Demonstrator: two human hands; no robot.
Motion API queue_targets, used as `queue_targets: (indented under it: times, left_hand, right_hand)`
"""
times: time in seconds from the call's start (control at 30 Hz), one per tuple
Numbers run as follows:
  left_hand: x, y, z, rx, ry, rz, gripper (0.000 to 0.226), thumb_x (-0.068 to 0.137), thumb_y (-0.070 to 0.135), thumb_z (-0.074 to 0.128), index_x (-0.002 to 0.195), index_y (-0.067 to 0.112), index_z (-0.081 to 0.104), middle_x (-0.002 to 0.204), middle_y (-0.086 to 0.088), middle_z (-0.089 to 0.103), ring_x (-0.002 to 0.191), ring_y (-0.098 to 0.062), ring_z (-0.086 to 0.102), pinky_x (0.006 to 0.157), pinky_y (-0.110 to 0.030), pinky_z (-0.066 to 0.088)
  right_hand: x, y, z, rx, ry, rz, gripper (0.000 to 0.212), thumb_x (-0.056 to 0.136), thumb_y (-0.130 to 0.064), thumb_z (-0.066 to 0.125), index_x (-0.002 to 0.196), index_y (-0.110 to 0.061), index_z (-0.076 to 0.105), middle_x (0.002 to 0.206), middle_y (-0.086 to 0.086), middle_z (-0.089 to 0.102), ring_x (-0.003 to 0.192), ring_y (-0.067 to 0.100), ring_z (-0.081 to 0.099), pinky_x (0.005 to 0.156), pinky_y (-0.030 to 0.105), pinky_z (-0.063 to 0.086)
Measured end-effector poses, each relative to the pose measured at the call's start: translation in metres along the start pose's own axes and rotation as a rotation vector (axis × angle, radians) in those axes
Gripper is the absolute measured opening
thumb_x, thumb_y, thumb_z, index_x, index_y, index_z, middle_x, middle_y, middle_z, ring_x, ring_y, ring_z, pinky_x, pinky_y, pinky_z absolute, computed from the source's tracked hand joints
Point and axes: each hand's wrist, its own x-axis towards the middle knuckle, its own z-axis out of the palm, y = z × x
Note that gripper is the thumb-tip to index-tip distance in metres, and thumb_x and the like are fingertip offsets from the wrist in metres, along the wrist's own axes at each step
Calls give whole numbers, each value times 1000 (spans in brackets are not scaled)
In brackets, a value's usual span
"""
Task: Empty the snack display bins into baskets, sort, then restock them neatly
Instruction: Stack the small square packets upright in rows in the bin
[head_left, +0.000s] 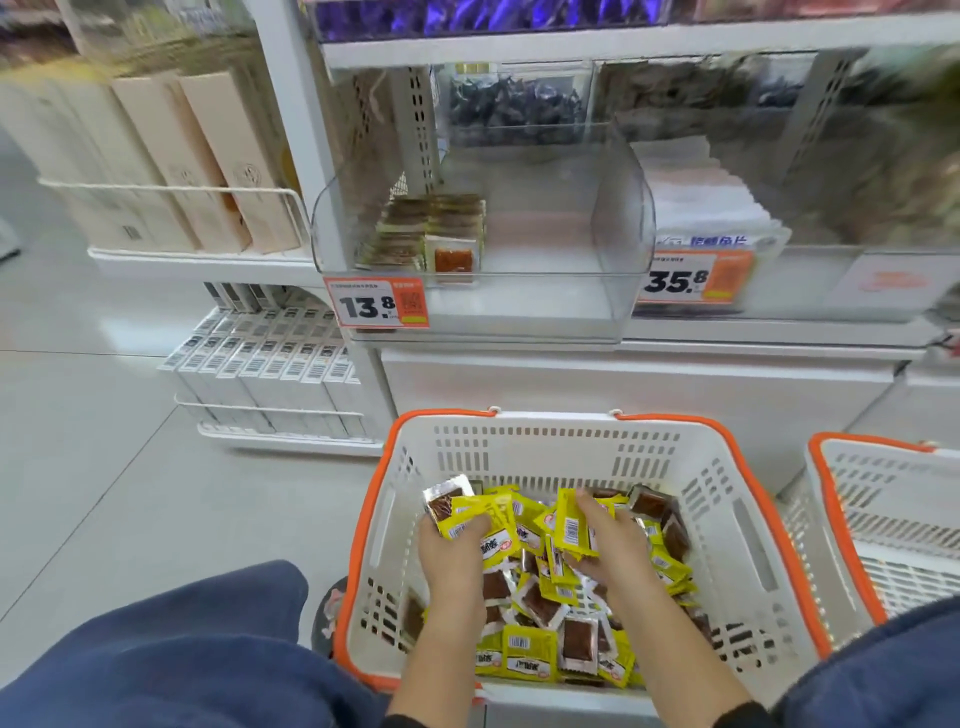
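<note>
Plainly legible are two orange price tags: "13.8" (375, 306) on the front of the clear display bin (618, 218) at 12 o'clock, and "35.8" (693, 278) on the neighbouring bin at 1 o'clock; the print on the yellow snack packets (530, 657) is too small to read, though barcodes show on several; inside the clear bin a short stack of packets (431, 234) stands on edge against its left wall, faces toward the camera, perhaps a dozen, the blur forbids a count; the white basket with orange rim (727, 467) sits at 6 o'clock, its long axis running away from the person, holding a loose heap of packets lying every way, too many to count; the left hand (452, 556) grips a small bunch of yellow packets at the heap's 10 o'clock; the right hand (610, 545) pinches more packets, barcode up, near the middle; a second basket (883, 499) stands at 3 o'clock.
</note>
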Motion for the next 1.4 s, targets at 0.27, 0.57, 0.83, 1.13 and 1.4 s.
queue_targets:
  times: [0.27,0.57,0.83,1.13,1.4]
  left_hand:
    - [-6,5,2,218,-28,161,38,81,2,69,115,13,57,108,-6,63,102,-27,61,88,-38,49]
    - [2,-1,0,87,-28,56,34,82,2,72,112,11,60,105,-9,67,100,-27,64,88,-40,51]
    - [5,5,2,209,-21,232,36,83,6,71,116,14,61,108,-5,67,103,-24,63,91,-41,51]
    - [-5,15,6,95,-34,306,27,82,5,74,103,21,65,97,5,70,94,-10,64,84,-30,48]
    - [-27,8,23,212,-368,399,22,80,22,78,100,24,68,99,12,71,96,-2,65,85,-20,50]
  right_hand:
    - [1,5,-7,-255,-8,-155,63,85,-14,73,139,-10,42,140,16,47,120,33,51,84,41,43]
    - [8,5,0,-101,-107,-48,40,86,-9,67,124,-20,59,116,6,67,101,28,65,77,45,52]
    - [2,-1,-10,36,-96,-34,59,92,-9,62,145,-7,36,154,11,29,135,31,36,94,44,43]
    - [-10,4,9,-123,-188,-55,68,94,-20,62,151,-12,27,155,7,30,135,28,39,91,44,49]
    - [-25,-13,19,181,-373,32,24,103,-25,44,102,-13,64,103,5,67,94,20,67,84,44,55]
